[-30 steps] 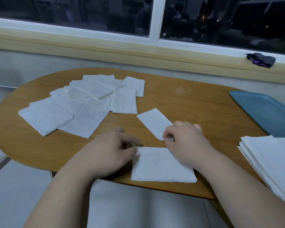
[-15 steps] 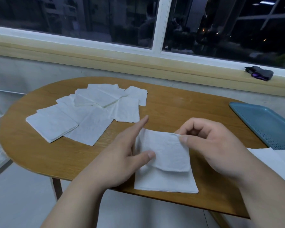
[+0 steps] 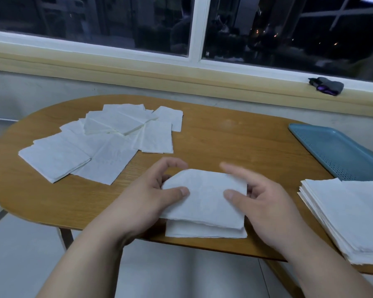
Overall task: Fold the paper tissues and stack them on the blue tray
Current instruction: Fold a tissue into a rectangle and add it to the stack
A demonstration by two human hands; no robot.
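Across the oval wooden surface (image 3: pixel 224 134), the widest thing I see from my remote seat is a loose spread of flat tissues (image 3: pixel 108 143) toward the far-left edge. Next in size, the blue tray (image 3: pixel 336 151) lies at the right end. A squared stack of tissues (image 3: pixel 353 218) sits just beside it on the near side, at the near-right edge. At the middle of the near edge lies the half-folded tissue (image 3: pixel 205 205), its long axis running along that edge and its top flap short of the lower layer's near border. It sits between both grips. My left grip (image 3: pixel 146 196) pinches its left side, thumb on top and fingers curled behind. My right grip (image 3: pixel 265 207) pinches its right side, forefinger lifted and blurred. I judge the right grip nearer the tray, so the carry should go rightward.
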